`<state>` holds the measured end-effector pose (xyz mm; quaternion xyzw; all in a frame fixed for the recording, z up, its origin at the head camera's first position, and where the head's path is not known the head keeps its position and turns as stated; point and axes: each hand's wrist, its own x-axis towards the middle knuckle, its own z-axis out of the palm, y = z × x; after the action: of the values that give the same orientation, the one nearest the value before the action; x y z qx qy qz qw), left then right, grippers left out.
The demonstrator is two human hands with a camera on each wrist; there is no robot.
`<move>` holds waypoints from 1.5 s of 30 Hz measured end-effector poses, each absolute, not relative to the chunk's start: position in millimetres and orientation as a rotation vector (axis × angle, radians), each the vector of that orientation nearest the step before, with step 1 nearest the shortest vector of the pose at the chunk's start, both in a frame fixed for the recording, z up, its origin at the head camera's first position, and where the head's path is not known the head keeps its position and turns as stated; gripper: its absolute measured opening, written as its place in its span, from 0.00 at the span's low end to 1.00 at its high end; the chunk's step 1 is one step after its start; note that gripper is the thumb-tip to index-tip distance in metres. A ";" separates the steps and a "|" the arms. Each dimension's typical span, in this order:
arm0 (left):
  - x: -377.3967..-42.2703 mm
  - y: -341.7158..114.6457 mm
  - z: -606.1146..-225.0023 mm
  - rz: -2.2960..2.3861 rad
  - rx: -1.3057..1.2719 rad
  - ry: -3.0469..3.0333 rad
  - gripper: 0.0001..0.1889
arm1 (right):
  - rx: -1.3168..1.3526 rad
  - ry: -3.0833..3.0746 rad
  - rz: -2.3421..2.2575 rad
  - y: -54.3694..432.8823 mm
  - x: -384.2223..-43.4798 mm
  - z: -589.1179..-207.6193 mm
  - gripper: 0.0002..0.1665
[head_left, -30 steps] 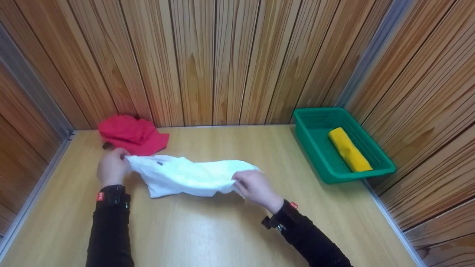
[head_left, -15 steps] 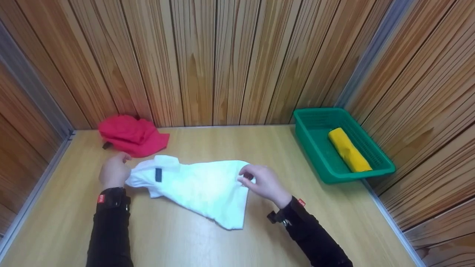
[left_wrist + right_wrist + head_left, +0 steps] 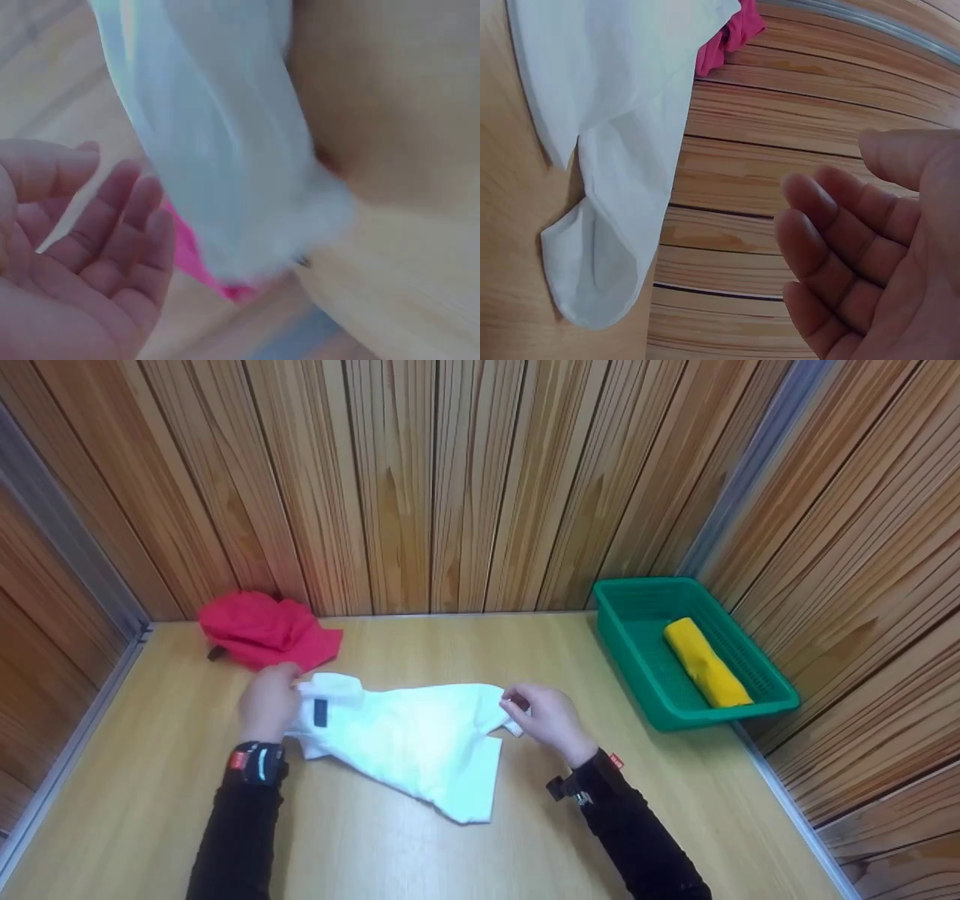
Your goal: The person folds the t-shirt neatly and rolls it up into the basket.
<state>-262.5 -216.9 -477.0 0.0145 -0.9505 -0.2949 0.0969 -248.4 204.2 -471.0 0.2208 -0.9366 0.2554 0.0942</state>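
A white shirt (image 3: 420,742) lies on the table, with a dark rectangular patch near its left end and a short sleeve (image 3: 604,270) at its right end. My left hand (image 3: 270,703) is at the shirt's left end. In the left wrist view, its fingers (image 3: 112,255) are loosely bent beside the white fabric (image 3: 225,142) and hold nothing. Over by the sleeve is my right hand (image 3: 547,720). The right wrist view shows its relaxed fingers (image 3: 840,262) apart from the cloth, with nothing in them.
Behind my left hand, a red cap (image 3: 262,630) lies against the back wall. A green basket (image 3: 637,682) at the right holds a rolled yellow cloth (image 3: 705,662). Wood-panelled walls (image 3: 465,487) bound the table (image 3: 375,847) at the back and both sides.
The shirt was held up by both hands, then was laid down flatter and let go. My left hand has moved right along its left end; the sleeve now sticks out near my right hand.
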 end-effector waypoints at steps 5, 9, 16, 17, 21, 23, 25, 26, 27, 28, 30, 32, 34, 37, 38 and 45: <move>-265.4 -170.2 -484.4 -0.876 -0.220 -2.769 0.13 | 0.409 -2.925 0.732 215.0 -261.4 -481.5 0.12; -266.8 -136.7 -487.3 -0.812 -0.375 -2.806 0.13 | 0.284 -3.002 0.692 223.8 -268.6 -490.0 0.14; -267.7 -104.5 -490.2 -0.670 -0.508 -2.874 0.15 | 0.228 -3.064 0.608 234.5 -275.9 -508.1 0.21; -267.8 -103.3 -491.0 -0.672 -0.517 -2.884 0.15 | 0.234 -3.071 0.600 235.1 -276.8 -510.9 0.21; -270.2 -103.8 -496.3 -0.676 -0.599 -2.922 0.20 | 0.241 -3.096 0.608 235.7 -278.9 -520.5 0.23; -271.8 -106.4 -500.0 -0.649 -0.650 -2.936 0.22 | 0.236 -3.105 0.617 235.3 -280.1 -524.3 0.22; -273.1 -109.5 -504.1 -0.604 -0.692 -2.955 0.24 | 0.230 -3.104 0.619 234.7 -281.5 -528.0 0.19; -273.4 -111.1 -506.0 -0.584 -0.705 -2.966 0.25 | 0.227 -3.103 0.616 234.4 -282.3 -529.6 0.17; -273.4 -112.4 -507.5 -0.570 -0.710 -2.980 0.26 | 0.226 -3.101 0.609 234.1 -283.1 -531.5 0.14; -273.3 -113.5 -508.9 -0.570 -0.708 -2.996 0.26 | 0.227 -3.099 0.605 233.9 -283.9 -533.2 0.12; -273.0 -115.1 -511.0 -0.573 -0.706 -3.016 0.25 | 0.229 -3.091 0.600 233.9 -284.6 -536.4 0.09; -272.1 -116.1 -512.0 -0.575 -0.715 -3.009 0.20 | 0.235 -3.088 0.598 234.3 -284.9 -538.6 0.08; -271.5 -117.0 -512.4 -0.567 -0.720 -2.988 0.12 | 0.249 -3.076 0.591 235.1 -285.1 -540.6 0.08; -270.5 -118.6 -511.7 -0.525 -0.734 -2.960 0.04 | 0.273 -3.062 0.580 236.5 -285.1 -541.8 0.09; -270.5 -119.4 -511.4 -0.522 -0.731 -2.959 0.04 | 0.280 -3.058 0.573 237.1 -285.0 -541.8 0.08; -271.7 -136.4 -502.8 -0.669 -0.604 -2.964 0.08 | 0.232 -3.026 0.632 249.8 -285.0 -529.7 0.05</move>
<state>-271.7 -136.4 -502.8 -0.1950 -0.9565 -0.2160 0.0219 -285.0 249.8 -529.7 0.0747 -0.9759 0.2039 0.0208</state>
